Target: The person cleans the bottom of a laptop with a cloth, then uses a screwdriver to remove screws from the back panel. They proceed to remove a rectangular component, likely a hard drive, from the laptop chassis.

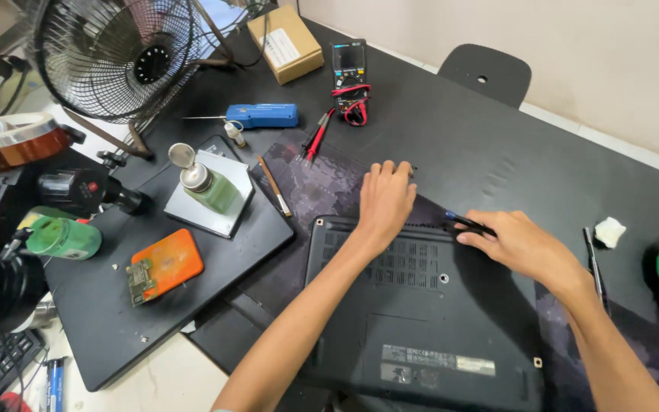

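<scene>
Laptop (421, 305) lies upside down on the dark mat (322, 187), near the front edge of the counter (497, 145). Right hand (524, 244) rests at the laptop's far edge, fingers (470, 235) pinched together on a thin dark tool with a blue tip (463, 222). Left hand (384, 198) lies flat just past the laptop's far edge, fingers (390, 169) spread on the mat, gripping nothing. Further out: a multimeter (349, 70) with red leads, a blue handheld tool (261, 115), a green pump bottle (204, 183), an orange pad (165, 263) and a fan (120, 53) at far left.
</scene>
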